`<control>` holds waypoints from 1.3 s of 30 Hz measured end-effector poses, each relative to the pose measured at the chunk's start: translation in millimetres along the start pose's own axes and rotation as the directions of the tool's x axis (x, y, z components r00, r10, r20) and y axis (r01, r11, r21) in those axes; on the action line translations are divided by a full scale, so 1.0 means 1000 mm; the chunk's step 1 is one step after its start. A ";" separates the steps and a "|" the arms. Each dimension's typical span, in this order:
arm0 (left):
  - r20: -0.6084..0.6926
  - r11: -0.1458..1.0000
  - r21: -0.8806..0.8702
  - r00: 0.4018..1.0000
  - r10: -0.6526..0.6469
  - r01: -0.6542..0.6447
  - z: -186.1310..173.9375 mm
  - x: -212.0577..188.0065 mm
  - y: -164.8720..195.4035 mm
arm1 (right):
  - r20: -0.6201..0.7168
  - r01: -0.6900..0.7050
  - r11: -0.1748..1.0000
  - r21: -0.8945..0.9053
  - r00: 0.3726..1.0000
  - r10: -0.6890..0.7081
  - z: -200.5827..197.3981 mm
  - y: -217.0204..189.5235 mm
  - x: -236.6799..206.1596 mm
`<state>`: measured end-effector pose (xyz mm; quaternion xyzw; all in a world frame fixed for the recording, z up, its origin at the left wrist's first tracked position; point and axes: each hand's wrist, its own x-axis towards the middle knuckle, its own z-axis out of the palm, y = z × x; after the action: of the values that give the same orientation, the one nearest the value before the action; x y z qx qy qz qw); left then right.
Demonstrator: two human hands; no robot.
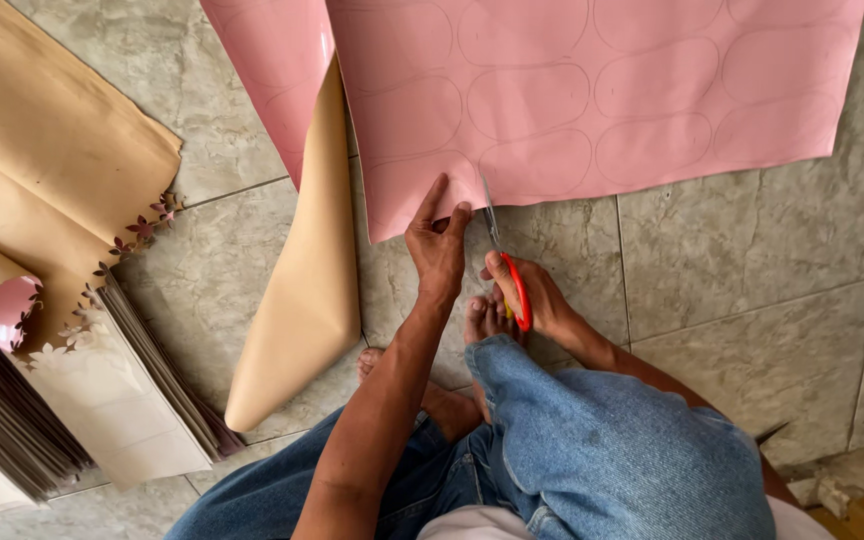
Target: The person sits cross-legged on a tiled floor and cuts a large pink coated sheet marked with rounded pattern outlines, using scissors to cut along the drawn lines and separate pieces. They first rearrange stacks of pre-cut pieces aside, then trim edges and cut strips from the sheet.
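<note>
On tiled floor (pixel 742 260), pink sheet (pixel 592 90) lies flat, pencilled ovals uncut. Left hand (pixel 438 245) pinches lower edge. Right hand (pixel 537 295) grips red-handled scissors (pixel 500 255), blades entering edge. Cut barely begun; nearly whole sheet left.

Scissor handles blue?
No. The scissors in the right hand have red-orange handles, with the blades at the edge of the pink sheet.

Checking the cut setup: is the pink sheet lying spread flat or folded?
Mostly spread flat on the tiled floor; the pink sheet curls over at its left edge, showing tan backing.
</note>
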<state>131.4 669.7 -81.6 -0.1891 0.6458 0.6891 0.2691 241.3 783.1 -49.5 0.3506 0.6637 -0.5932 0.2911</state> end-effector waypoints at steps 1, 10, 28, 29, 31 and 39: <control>0.001 1.000 0.023 1.000 -0.003 0.003 0.000 0.000 0.000 | -0.014 0.003 1.000 0.000 1.000 -0.003 0.000 0.000 -0.003; 0.015 0.997 0.016 0.997 0.080 -0.080 -0.001 -0.010 -0.001 | -0.063 0.034 0.999 0.040 0.998 -0.032 0.005 -0.001 -0.007; 0.046 0.981 0.071 0.983 0.177 -0.180 0.016 -0.037 0.013 | 0.058 -0.126 0.969 0.213 0.991 0.117 -0.037 -0.063 -0.042; 0.050 0.972 0.090 0.975 0.215 -0.219 0.012 -0.036 0.011 | 0.042 -0.089 0.968 0.236 0.996 0.081 -0.026 -0.056 -0.041; 0.067 0.951 0.132 0.960 0.273 -0.280 0.003 -0.034 0.010 | -0.002 -0.058 0.942 0.329 0.998 0.062 -0.010 -0.047 -0.038; 0.048 0.914 0.036 0.915 0.402 -0.403 0.004 -0.038 0.042 | -0.001 0.088 0.932 0.351 0.996 -0.094 -0.003 -0.060 -0.054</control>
<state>135.2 667.5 -24.9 -0.0322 0.6807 0.7186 0.1387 224.3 776.6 29.7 0.3610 0.5603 -0.7177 0.2015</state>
